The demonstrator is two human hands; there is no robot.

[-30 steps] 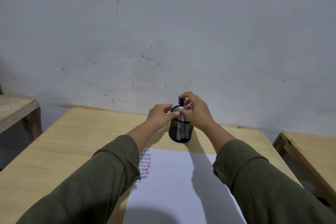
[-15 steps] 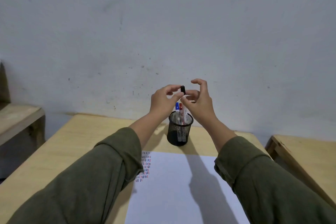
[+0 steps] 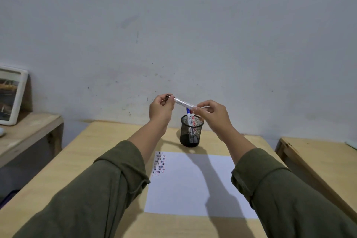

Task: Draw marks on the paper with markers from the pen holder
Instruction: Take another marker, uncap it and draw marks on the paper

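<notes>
Above the wooden worktop (image 3: 100,160), over the pen holder (image 3: 191,131), a marker (image 3: 184,103) lies near level, left fingers (image 3: 168,100) pinching its dark cap end, right fingers (image 3: 201,111) gripping the barrel; pull apart lengthwise.

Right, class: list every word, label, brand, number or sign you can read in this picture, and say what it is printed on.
Nothing can be read with certainty.
Held marker: dark print on the white barrel, too blurred to read.
Red marker in the pen holder: a red round logo and red lettering, too small to read.
Paper: rows of short blue, black and red strokes, not letters or numbers.
Framed picture: no legible text.
</notes>
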